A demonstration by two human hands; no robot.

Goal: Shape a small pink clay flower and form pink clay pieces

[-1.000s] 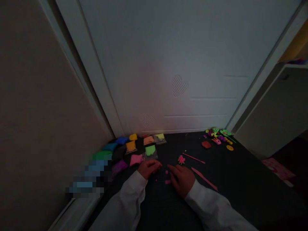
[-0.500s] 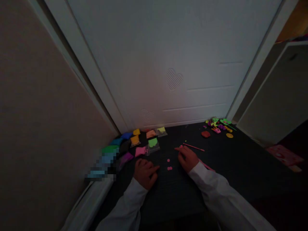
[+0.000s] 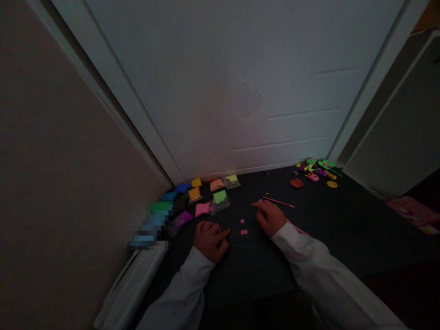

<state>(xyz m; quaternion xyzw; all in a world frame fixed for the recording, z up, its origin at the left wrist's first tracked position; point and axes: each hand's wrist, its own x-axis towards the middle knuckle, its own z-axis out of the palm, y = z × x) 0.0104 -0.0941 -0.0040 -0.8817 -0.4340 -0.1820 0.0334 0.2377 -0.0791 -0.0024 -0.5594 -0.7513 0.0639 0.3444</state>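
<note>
Two bare hands flank a single pink disc (image 3: 242, 221) and a joined-looking pink pair (image 3: 244, 232) on a dark table (image 3: 247, 270).
The left hand (image 3: 209, 241) has its forefinger pointing toward the pair, just short of it, with thumb and forefinger apart and the other fingers loosely curled; the right hand (image 3: 271, 217) reaches in beside a mostly hidden pink piece (image 3: 260, 200), and whether its fingertips pinch anything cannot be told. Beyond that hand lies a thin pink stick (image 3: 279, 202); a broader pink tool (image 3: 299, 229) shows partly past the wrist. Beyond the left hand lie a pink packet (image 3: 202, 209) and a light green packet (image 3: 220, 197).
</note>
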